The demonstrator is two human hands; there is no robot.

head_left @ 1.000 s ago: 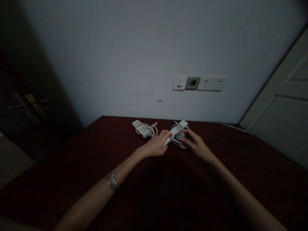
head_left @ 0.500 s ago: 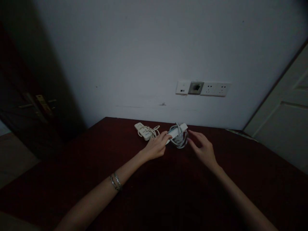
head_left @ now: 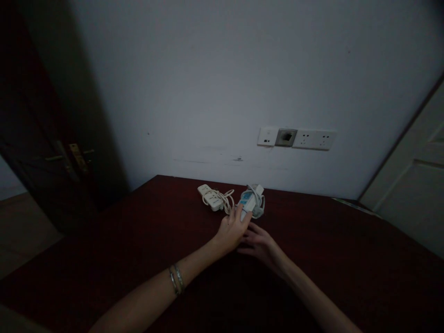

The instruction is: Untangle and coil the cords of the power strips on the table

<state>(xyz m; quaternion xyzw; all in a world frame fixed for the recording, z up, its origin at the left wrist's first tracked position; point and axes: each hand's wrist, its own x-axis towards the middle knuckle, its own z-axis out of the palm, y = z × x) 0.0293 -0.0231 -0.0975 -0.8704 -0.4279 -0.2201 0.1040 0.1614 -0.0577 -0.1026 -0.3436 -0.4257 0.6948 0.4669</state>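
Note:
A white power strip (head_left: pixel 250 203) with a blue label lies tilted on the dark red table, its grey cord (head_left: pixel 259 209) looped around it. My left hand (head_left: pixel 233 230) grips the strip's near end between thumb and fingers. Just right of it and lower, my right hand (head_left: pixel 262 245) has its fingers stretched out and apart, the tips close to or behind the left hand; whether they touch is hidden. Another power strip (head_left: pixel 211 198), off-white with its own cord (head_left: pixel 226 200) bundled around it, rests to the left of my left hand.
The dark red table (head_left: pixel 173 217) runs up to a pale wall (head_left: pixel 208 92). Wall sockets (head_left: pixel 314 139) and a grey-framed outlet (head_left: pixel 286 137) sit above its back edge. A dark door with a handle (head_left: pixel 79 157) stands at left, a pale panelled door (head_left: pixel 412 185) at right.
My right hand has moved from the right side of the grey cord down and left, beside my left hand. The held power strip has turned more upright in view, showing its blue label.

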